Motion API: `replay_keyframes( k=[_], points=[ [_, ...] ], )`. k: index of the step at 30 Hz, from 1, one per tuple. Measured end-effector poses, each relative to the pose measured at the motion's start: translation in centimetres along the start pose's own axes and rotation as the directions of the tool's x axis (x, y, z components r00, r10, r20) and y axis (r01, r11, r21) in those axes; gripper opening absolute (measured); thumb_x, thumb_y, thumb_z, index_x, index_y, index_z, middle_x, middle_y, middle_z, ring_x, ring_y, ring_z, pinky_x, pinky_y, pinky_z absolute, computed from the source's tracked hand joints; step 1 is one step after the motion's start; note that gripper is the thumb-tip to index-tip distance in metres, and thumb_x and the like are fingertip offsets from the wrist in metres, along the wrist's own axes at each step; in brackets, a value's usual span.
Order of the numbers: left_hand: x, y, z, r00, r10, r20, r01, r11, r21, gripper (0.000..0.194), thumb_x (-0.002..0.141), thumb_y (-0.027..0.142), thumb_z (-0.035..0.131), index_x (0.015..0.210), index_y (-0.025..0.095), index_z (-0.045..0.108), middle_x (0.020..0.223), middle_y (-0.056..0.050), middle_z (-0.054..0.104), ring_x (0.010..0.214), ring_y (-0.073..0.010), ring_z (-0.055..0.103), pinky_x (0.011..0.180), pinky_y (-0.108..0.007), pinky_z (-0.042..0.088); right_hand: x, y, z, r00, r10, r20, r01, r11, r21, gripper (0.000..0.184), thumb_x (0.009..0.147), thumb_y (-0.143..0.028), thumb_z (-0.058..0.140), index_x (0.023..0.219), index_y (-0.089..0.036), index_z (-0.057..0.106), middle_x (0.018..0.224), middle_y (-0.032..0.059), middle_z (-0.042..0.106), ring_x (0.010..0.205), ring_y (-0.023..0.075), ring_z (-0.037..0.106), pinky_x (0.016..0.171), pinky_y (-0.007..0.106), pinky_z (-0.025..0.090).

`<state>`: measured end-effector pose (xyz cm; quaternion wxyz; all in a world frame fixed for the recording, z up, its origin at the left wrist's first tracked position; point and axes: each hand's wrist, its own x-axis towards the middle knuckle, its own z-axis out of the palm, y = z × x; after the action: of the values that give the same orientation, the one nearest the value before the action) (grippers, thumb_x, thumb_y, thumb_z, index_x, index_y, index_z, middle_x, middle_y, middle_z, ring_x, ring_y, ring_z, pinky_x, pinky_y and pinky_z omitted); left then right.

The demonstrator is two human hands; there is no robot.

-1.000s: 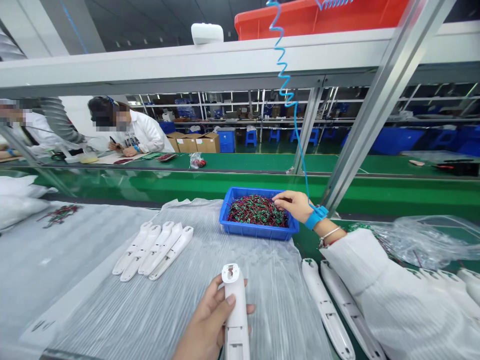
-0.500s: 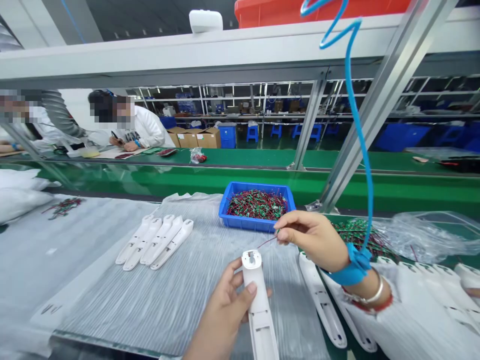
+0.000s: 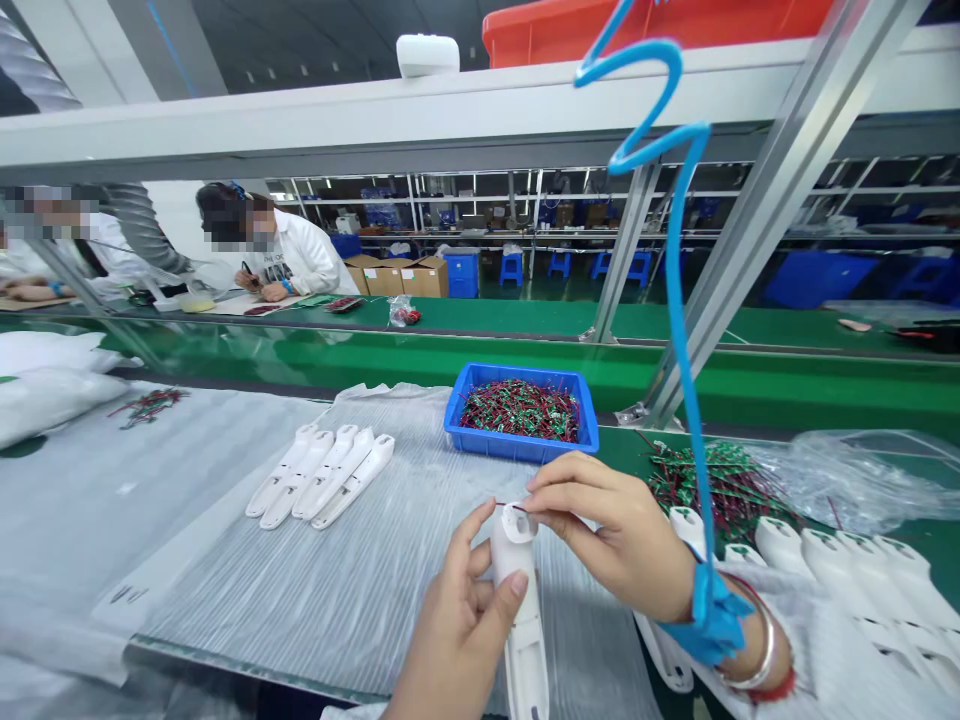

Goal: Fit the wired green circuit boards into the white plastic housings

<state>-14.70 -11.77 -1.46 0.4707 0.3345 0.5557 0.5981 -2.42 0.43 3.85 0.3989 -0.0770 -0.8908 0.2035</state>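
My left hand (image 3: 457,625) grips a long white plastic housing (image 3: 521,620) upright near the bottom middle, fingers wrapped round it. My right hand (image 3: 611,535) pinches a small wired part (image 3: 504,506) with red leads at the housing's top end. A blue wrist strap (image 3: 709,615) with a coiled blue cord (image 3: 679,250) hangs from my right wrist. Behind my hands stands a blue bin (image 3: 525,450) full of red and green wired parts.
Several white housings (image 3: 322,490) lie side by side on ribbed foam sheet at the left. More housings (image 3: 832,555) lie at the right beside a loose pile of wired parts (image 3: 712,480) and a clear bag (image 3: 847,480). A person (image 3: 277,255) works across the green conveyor (image 3: 375,355).
My right hand came back from the blue bin with a wired part and brought it to the top of the housing. My left hand raised the housing slightly.
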Motion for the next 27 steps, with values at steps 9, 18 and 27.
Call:
replay_keyframes(
  k=[9,18,27],
  points=[
    [-0.9,0.4,0.3,1.0,0.026,-0.001,-0.026,0.999,0.04,0.058,0.079,0.04,0.059,0.13,0.026,0.037,0.111,-0.01,0.063,0.051,-0.0076,0.051,0.059,-0.026,0.045,-0.9,-0.5,0.8,0.998,-0.019,-0.064,0.017,1.0,-0.02,0.024,0.08,-0.006,0.055,0.099,-0.022,0.054,0.083,0.001,0.063,0.078,0.0132,0.057,0.068,0.026,0.049],
    [-1.0,0.9,0.6,0.998,0.016,-0.06,-0.014,0.999,0.036,0.053,0.077,0.041,0.061,0.125,0.024,0.045,0.113,-0.012,0.063,0.051,-0.0094,0.053,0.05,-0.023,0.039,-1.0,-0.8,0.3,0.978,0.186,0.093,-0.193,0.979,0.068,0.016,0.088,-0.016,0.045,0.096,-0.023,0.058,0.083,0.0029,0.058,0.075,0.0134,0.055,0.065,0.027,0.047],
    [-1.1,1.0,0.6,0.994,0.03,-0.108,-0.022,0.997,0.074,0.053,0.077,0.042,0.06,0.124,0.024,0.046,0.106,-0.01,0.065,0.053,-0.0108,0.055,0.048,-0.023,0.038,-0.9,-1.0,0.2,0.901,0.396,0.176,-0.427,0.88,0.207,0.005,0.083,-0.019,0.051,0.083,-0.02,0.056,0.07,-0.0012,0.061,0.061,0.0103,0.057,0.055,0.022,0.048]
  ],
)
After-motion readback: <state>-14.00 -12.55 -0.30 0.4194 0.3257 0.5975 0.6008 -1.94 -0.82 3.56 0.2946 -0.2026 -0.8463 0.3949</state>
